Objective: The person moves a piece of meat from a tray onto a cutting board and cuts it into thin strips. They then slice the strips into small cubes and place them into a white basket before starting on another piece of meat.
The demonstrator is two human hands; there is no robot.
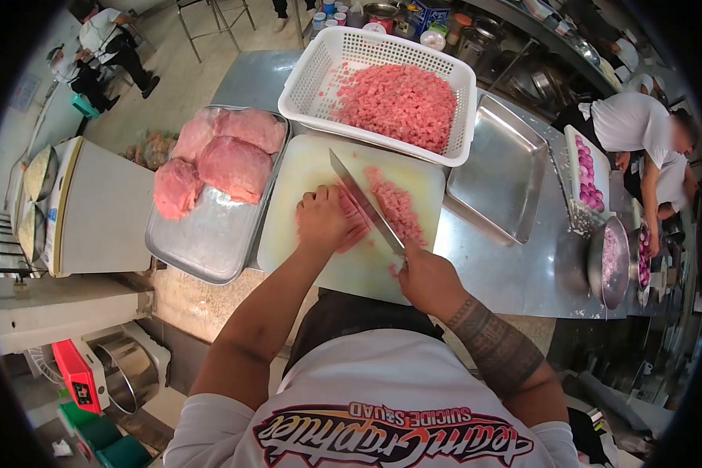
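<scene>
My right hand (429, 278) is closed round the handle of a long kitchen knife (360, 195), its blade slanting up and left across the white cutting board (304, 160). Under the curled fingers of my left hand (323, 220) lie strips of raw meat (354, 228), pressed against the board just left of the blade. Diced meat (398, 207) forms a loose row on the blade's right side. Beyond the board, a white perforated basket (300, 90) holds a heap of diced meat (402, 101). Large raw meat pieces (234, 168) rest on a metal tray (199, 246) at the left.
An empty metal pan (495, 171) stands right of the board on the steel table (515, 273). Farther right are a board of purple onions (589, 175), a metal bowl (608, 261) of chopped onion and a co-worker (639, 129). Jars and tins line the far side.
</scene>
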